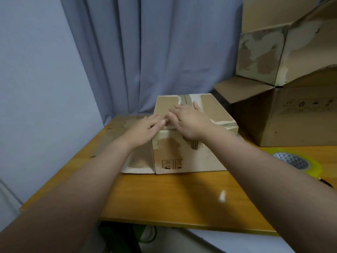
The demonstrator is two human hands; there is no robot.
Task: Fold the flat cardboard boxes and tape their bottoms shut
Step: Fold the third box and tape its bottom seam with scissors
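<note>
A small worn cardboard box point(215, 110) stands on the wooden table point(164, 194) with its flaps folded flat on top. My right hand point(189, 119) lies flat on the top flaps with straight fingers, over the centre seam. At the box's near left top edge, my left hand point(145, 130) presses with its fingers pointing right, fingertips close to my right hand. A roll of yellowish clear tape point(299, 163) lies on the table at the right, apart from both hands.
Larger open cardboard boxes point(284, 114) are stacked at the back right. A flat cardboard sheet point(118, 130) lies on the table left of the box. A blue curtain point(155, 52) hangs behind. The table's front edge is near me.
</note>
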